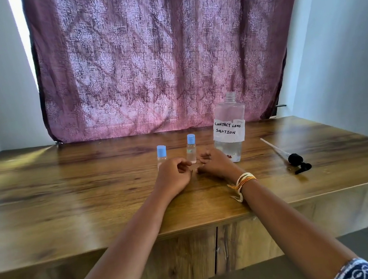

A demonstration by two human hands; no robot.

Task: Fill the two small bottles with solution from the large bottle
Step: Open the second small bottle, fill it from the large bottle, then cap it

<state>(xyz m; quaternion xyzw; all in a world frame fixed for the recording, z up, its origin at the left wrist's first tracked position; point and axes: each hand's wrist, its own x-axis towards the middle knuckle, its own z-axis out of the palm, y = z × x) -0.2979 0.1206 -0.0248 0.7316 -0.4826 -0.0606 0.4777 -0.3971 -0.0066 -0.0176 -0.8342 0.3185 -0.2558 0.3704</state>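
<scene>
Two small clear bottles with blue caps stand upright on the wooden table [69, 202]: the left small bottle [161, 154] and the right small bottle [191, 149]. To their right stands the large clear bottle [230, 128], uncapped, with a white label reading "CONTACT LENS SOLUTION" and some liquid at its bottom. My left hand [174, 176] rests on the table just in front of the left small bottle, fingers loosely curled and holding nothing. My right hand [215, 164] rests between the right small bottle and the large bottle, fingers curled, empty.
A black pump dispenser with a long white tube [287, 156] lies on the table to the right of the large bottle. A patterned pink curtain [167, 59] hangs behind the table. White walls stand on both sides.
</scene>
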